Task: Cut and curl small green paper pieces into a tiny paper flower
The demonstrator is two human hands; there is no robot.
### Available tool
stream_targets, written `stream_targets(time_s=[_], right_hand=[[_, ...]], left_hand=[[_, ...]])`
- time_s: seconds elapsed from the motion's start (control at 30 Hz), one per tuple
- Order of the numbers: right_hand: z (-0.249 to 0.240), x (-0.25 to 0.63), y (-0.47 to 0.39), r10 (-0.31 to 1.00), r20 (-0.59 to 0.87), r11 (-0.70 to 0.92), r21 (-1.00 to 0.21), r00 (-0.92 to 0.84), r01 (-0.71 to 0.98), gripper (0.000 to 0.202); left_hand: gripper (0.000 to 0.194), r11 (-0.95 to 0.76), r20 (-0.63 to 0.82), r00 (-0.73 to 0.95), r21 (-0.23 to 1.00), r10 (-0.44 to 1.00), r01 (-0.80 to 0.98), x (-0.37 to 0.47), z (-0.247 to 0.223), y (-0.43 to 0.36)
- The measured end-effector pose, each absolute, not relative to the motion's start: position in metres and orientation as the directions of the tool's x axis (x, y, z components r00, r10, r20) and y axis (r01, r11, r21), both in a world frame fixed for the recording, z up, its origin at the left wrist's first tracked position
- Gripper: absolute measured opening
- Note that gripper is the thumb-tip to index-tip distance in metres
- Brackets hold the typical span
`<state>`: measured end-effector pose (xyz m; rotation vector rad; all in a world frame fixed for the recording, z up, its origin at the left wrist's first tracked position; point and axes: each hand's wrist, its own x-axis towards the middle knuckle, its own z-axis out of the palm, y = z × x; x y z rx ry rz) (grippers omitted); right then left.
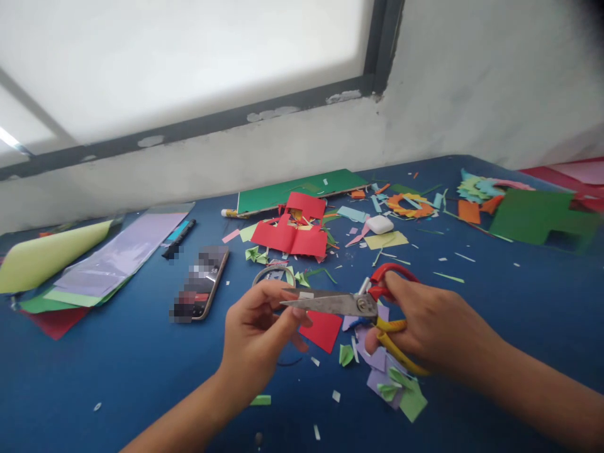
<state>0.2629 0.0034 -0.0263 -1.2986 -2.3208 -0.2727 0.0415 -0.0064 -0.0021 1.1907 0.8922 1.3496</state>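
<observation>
My right hand (419, 311) grips a pair of scissors (342, 303) with one red and one yellow handle loop. The steel blades point left and stand slightly apart. A small whitish piece (306, 294) shows against the upper blade. At the blade tips, my left hand (259, 340) has its thumb and forefinger drawn together; what they pinch is hidden or too small to name. A grey ring (274, 272), perhaps a tape roll, appears behind the left fingers, and I cannot tell whether they touch it. A red paper square (323, 330) lies beyond the blades.
Paper scraps litter the blue table (117, 377), including lilac pieces (377, 355) beneath my right hand. A phone (202, 283) and coloured sheets (123, 251) are at left. Farther back lie cut red paper (292, 233), a green board (297, 192), a white case (380, 224) and an orange paper ring (408, 206).
</observation>
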Motion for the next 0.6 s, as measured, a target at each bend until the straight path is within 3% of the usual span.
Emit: stream_targets(time_s=[0.6], right_hand=[[-0.0238,0.2642,0.0026,0.712,0.557,0.509,0.011,-0.428,0.861,0.038]], left_hand=[[0.015,-0.155,0.177,0.078,0.961,0.981,-0.228,0.0423,0.0016,-0.0130]])
